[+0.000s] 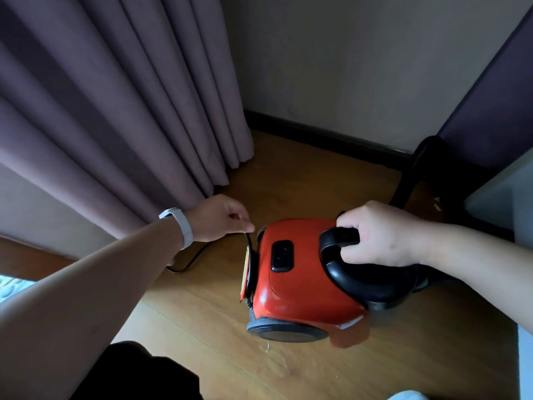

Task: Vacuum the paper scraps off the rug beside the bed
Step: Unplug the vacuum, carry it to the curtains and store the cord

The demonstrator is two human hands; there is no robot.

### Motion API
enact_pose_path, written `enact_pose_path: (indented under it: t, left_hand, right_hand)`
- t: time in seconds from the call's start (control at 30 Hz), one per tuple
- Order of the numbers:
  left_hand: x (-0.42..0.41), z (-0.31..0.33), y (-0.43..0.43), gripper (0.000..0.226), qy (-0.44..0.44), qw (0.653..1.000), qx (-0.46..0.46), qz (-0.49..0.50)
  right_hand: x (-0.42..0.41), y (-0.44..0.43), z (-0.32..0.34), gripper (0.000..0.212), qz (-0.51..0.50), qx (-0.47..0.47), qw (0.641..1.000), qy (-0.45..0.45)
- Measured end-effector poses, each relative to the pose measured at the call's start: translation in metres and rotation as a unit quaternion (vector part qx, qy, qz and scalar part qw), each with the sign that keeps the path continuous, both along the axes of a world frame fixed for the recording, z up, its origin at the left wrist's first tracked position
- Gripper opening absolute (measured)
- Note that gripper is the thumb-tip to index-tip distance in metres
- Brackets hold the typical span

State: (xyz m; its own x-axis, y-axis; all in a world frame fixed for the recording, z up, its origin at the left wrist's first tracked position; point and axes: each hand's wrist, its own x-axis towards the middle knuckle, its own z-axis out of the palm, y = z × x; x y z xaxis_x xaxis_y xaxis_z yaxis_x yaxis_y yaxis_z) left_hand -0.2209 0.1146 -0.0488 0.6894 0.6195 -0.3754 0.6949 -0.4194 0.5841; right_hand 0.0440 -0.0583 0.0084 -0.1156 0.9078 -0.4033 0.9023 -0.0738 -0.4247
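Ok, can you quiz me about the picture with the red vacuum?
1. True or false: the right hand grips the black handle of the red vacuum cleaner.
2. What does the left hand pinch? A) a curtain fold B) the black cord C) a paper scrap
3. Fill the gap: the left wrist wears a white ____.

Key: 1 true. 2 B. 3 band.
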Motion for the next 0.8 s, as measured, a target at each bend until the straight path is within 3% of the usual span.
enact_pose_path:
  t: [0.2,0.4,0.67,0.8]
  left_hand:
    - [0.006,-0.013,0.000,0.017,-0.018,1.000,0.010,-0.001]
    - [0.000,-0.020,0.004,0.017,-0.099,0.981,-0.122,0.113]
    - [-0.004,-0.036,-0.002,0.021,-0.077,0.978,-0.107,0.160]
    - [-0.017,-0.050,-0.004,0.035,-0.006,0.989,-0.082,0.119]
  right_hand:
    - [0.005,-0.002,-0.007,0.023,-0.052,0.080,0.993,0.072]
    - [0.014,0.001,-0.002,0.024,-0.071,0.104,0.987,0.097]
    - [0.027,-0.001,-0.002,0.026,-0.106,0.113,0.980,0.126]
    - [0.032,0.003,0.004,0.034,-0.140,0.147,0.970,0.134]
